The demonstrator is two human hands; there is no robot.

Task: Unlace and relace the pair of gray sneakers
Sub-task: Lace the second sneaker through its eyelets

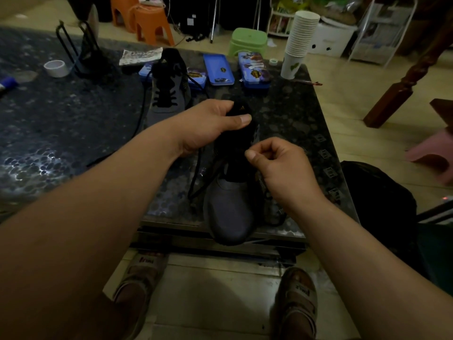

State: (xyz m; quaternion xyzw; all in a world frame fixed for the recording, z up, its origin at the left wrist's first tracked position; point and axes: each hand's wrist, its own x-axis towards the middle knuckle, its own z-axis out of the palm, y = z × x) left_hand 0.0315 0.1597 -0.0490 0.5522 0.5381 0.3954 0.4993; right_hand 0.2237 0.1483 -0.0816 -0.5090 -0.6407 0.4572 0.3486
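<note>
Dark speckled table (289,111): gray sneaker (230,207), toe overhanging near edge; left hand (206,126) grips black tongue (241,107); right hand (277,165) pinches lace (196,173).

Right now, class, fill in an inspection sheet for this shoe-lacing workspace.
Surface: dark speckled table.
Job's things: near sneaker, toe over the front edge, lace loose; far sneaker part-laced.
Clutter: tape roll, blue cases, cup stack.
Hands: left hand grips near sneaker's tongue; right hand pinches what seems its lace.
Cables: power strip on orange stool.
Surroundings: green stool, tiled floor.
</note>
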